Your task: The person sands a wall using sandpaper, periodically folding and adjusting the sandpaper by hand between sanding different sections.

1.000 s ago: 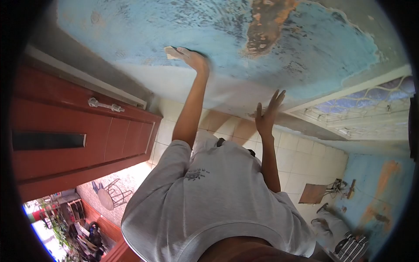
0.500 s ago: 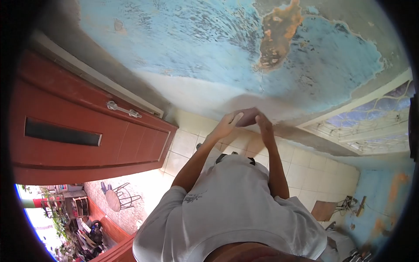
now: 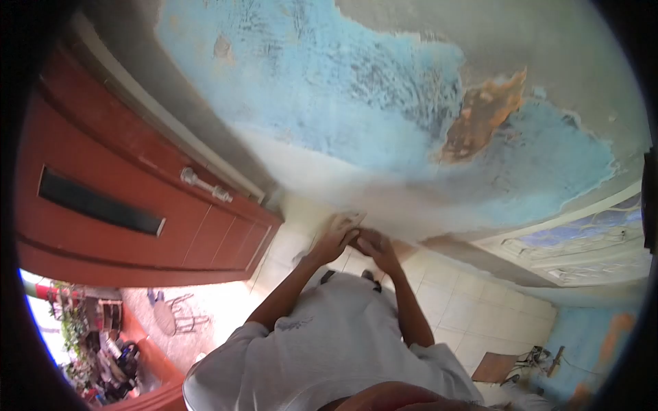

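My left hand (image 3: pixel 336 236) and my right hand (image 3: pixel 379 249) are close together in front of my shirt, low before the wall. Between them is a small piece of dark brown sandpaper (image 3: pixel 356 235), mostly covered by my fingers. Both hands are closed on it, though motion blurs the left fingers. Just beyond my hands is the wall (image 3: pixel 308 161), with patchy blue paint, a whitish lower band and a bare brown patch (image 3: pixel 482 116). I cannot tell whether either hand touches the wall.
A red door (image 3: pixel 130 198) with a metal handle (image 3: pixel 205 185) stands at left. Outside are a round stool (image 3: pixel 164 318) and plants. A window grille (image 3: pixel 589 240) is at right. Pale tiles cover the floor (image 3: pixel 439 294); a brown board (image 3: pixel 495 367) lies near the lower right.
My hands have moved down and left in view and drawn closer together. The sandpaper, broad and spread before, is now largely hidden between them. The camera view has shifted, showing more upper wall.
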### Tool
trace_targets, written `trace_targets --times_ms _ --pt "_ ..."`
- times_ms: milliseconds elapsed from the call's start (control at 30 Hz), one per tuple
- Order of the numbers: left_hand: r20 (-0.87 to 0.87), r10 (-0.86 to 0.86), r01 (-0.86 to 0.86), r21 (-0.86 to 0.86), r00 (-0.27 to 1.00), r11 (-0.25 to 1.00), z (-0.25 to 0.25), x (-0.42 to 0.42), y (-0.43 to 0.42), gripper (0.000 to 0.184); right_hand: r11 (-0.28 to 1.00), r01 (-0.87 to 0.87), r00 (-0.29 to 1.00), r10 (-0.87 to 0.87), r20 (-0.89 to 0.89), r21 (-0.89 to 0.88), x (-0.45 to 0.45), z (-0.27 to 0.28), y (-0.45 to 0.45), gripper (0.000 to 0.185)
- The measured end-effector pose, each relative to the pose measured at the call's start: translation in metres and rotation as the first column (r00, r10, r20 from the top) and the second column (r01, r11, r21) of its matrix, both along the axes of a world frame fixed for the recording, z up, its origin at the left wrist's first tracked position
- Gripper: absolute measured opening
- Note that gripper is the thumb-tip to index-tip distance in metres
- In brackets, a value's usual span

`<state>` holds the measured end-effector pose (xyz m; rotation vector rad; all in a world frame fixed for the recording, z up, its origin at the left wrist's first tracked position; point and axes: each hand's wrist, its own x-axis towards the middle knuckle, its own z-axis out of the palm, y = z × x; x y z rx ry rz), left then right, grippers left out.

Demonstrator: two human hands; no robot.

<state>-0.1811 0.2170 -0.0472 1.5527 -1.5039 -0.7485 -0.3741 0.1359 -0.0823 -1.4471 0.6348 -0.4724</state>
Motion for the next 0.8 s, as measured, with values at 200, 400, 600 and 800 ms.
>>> trace_targets --times_ms 200,400,600,800 --pt "0.138 -0.14 0.165 -0.191 0.98 0.968 0.014 0.071 -0.016 0.056 0.959 0.235 0.972 -0.236 0.016 -0.157 0.047 0.015 0.005 0.038" --pt "0.252 0.155 -0.071 -0.314 0.955 0.947 -0.001 0.285 -0.039 0.047 0.806 0.445 0.894 -0.429 0.133 -0.39 0.136 0.032 -0.002 0.041" --pt "0.355 0.364 -0.051 -0.652 0.861 0.757 0.168 0.415 -0.081 0.05 0.398 0.448 0.848 -0.474 0.238 -0.801 0.214 0.183 -0.042 0.039" --pt "0.431 0.522 0.064 -0.812 0.736 0.58 0.147 0.481 -0.141 0.06 -0.25 0.271 0.862 -0.368 0.35 -0.93 0.289 0.317 -0.059 0.074"
